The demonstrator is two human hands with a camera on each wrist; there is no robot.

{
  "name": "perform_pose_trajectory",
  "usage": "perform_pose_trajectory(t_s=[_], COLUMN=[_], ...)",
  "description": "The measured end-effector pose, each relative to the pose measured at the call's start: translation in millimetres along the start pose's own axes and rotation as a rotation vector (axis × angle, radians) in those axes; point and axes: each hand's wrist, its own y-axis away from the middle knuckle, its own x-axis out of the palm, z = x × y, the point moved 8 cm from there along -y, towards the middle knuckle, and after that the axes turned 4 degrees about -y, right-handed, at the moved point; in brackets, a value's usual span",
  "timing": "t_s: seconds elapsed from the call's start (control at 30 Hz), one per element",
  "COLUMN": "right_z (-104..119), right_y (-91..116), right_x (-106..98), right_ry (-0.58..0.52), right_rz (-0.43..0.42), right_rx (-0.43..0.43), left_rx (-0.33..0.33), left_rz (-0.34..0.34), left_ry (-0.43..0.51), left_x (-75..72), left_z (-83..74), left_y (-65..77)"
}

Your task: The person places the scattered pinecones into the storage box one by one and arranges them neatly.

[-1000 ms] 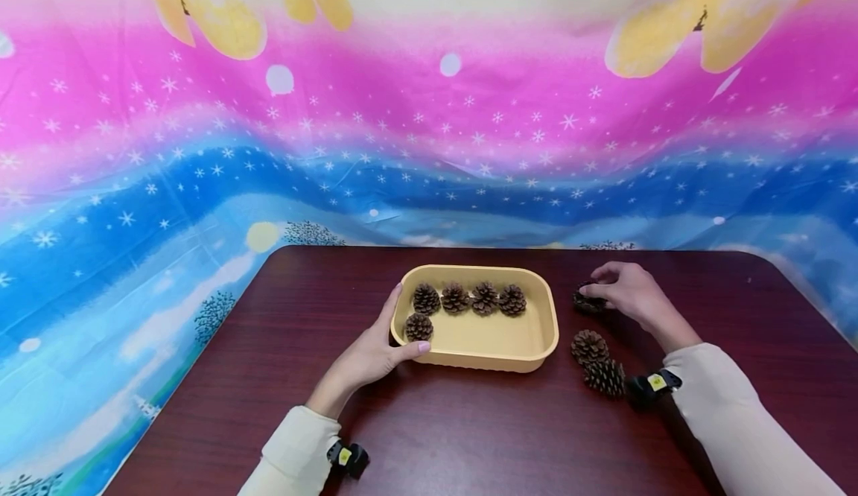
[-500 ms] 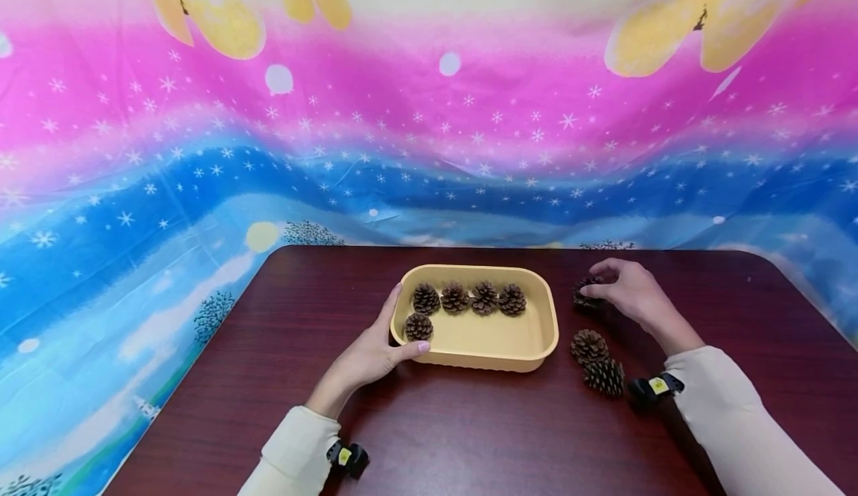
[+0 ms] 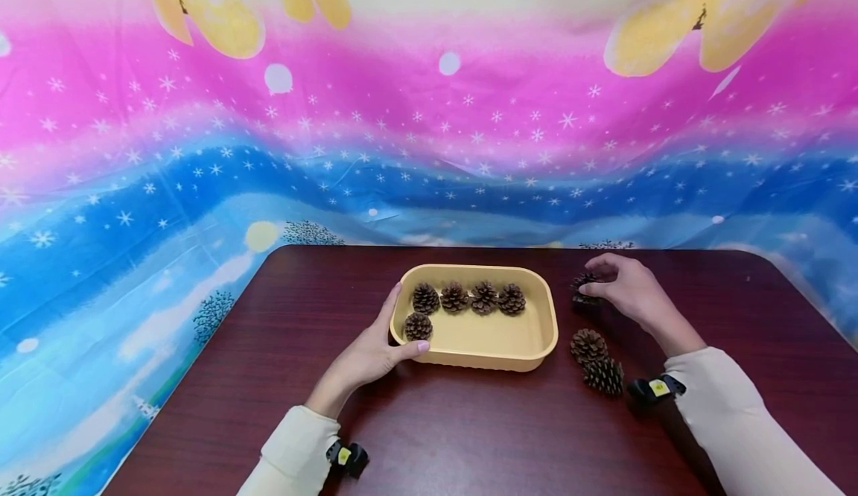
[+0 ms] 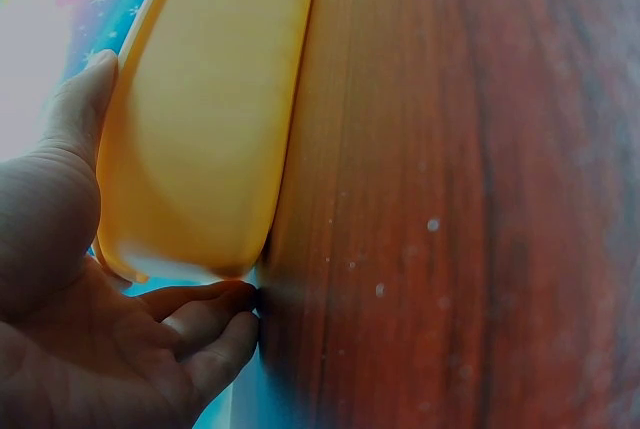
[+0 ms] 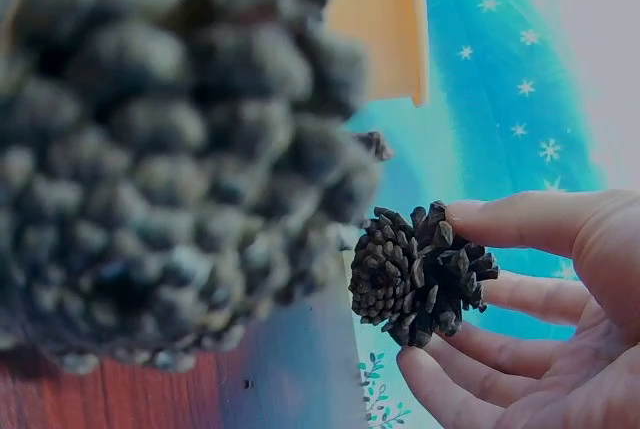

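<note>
My left hand grips the left end of a yellow plastic tray, with its thumb over the near rim and its fingers along the outer side. In the left wrist view the tray's side wall lies between thumb and fingers. Inside the tray, several pine cones line the far wall, and another pine cone sits in front at the left. To the right of the tray, my right hand pinches a brown pine cone between thumb and fingers, just over the table.
Two more pine cones lie touching each other on the dark red table, between the tray and my right forearm. One looms large in the right wrist view. A printed cloth hangs behind the table.
My right hand has raised its pine cone slightly off the table, moving a little up and left. The left hand, the tray and the other pine cones stay where they were.
</note>
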Motion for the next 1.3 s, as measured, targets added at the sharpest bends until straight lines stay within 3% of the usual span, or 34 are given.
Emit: perform_pose_trajectory(t_s=[1.3], right_z=[31], right_y=[11], right_x=[5], right_ry=[-0.016], right_rz=[-0.029], right_rx=[-0.091], left_rx=[-0.013], left_rz=[-0.002], left_ry=[-0.014], left_x=[-0.7], left_z=[1.0], left_y=[-0.9])
